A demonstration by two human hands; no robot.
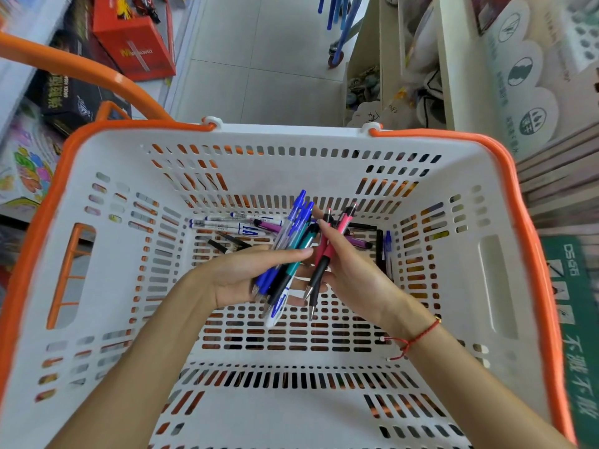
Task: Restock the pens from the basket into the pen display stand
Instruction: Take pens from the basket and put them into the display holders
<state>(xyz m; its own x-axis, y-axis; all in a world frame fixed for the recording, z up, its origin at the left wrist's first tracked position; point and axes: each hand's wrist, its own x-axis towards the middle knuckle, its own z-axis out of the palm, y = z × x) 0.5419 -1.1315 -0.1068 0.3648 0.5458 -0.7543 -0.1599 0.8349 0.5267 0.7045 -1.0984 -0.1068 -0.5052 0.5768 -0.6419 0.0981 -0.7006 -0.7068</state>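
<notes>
Both hands are inside the white slotted plastic basket with orange rim (324, 416), above its floor. The left hand (246, 273) lies palm-up, thumb folded over a bundle of blue, teal and white pens (285, 254), gripping them across its fingers. The bundle's long axis runs from lower left to upper right; writing tips point toward the viewer, blue caps away. The right hand (353, 270), with a red string bracelet (418, 337) at the wrist, pinches two red-and-black click pens (324, 257) between thumb and fingers. These lie almost parallel to the bundle and just beside it, metal tips toward the viewer, clicker ends away.

Further in, on the basket floor against the far wall, lie loose pens: white markers with blue print (227, 223) lying crosswise, a purple pen (267, 225), black pens (227, 243), and a blue pen (388, 251) by the right wall.

Beyond the basket, an orange handle (97, 72) arcs up on the left. Pale floor tiles (259, 59) extend ahead. A red cardboard box (136, 43) and a black box (71, 92) stand left; pale shelving with printed cardboard displays (518, 76) stands right.
</notes>
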